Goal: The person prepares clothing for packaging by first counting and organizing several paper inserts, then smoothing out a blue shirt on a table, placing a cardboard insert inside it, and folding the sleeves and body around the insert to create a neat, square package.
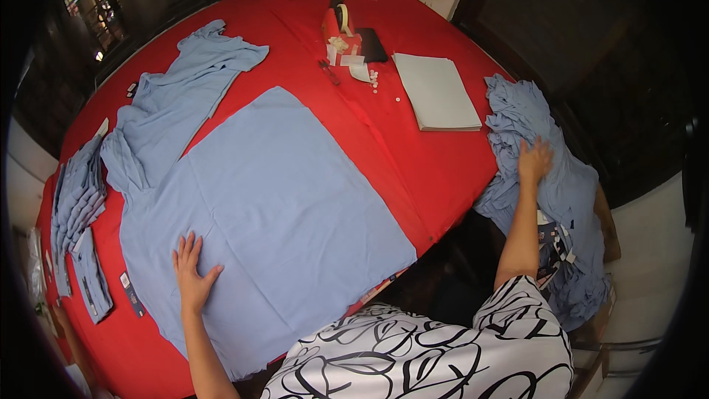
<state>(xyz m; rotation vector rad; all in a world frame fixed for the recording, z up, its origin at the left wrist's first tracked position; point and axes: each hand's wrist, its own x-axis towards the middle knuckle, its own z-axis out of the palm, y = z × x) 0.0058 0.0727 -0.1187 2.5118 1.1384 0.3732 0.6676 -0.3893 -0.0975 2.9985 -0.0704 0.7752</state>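
A light blue garment [295,177], apparently a shirt, lies spread on the red-covered table in front of me. My left hand [195,273] rests flat on its left part with the fingers spread. Off to the right, my right arm stretches to a heaped pile of the same blue garments [572,185]. On top of that pile lies my right hand [535,160], slightly blurred, its fingers extended over the cloth and nothing visibly gripped. Dark printed tags [548,240] hang out of the pile beside my right forearm.
Another blue garment [181,96] lies crumpled at the far left, near a stack of folded ones [77,196]. A loose tag [131,294] sits on the red cloth [443,177]. Farther back are white sheets [439,92], a tape dispenser [340,21] and small scissors-like snips [329,72]. Someone's arm [72,340] shows lower left.
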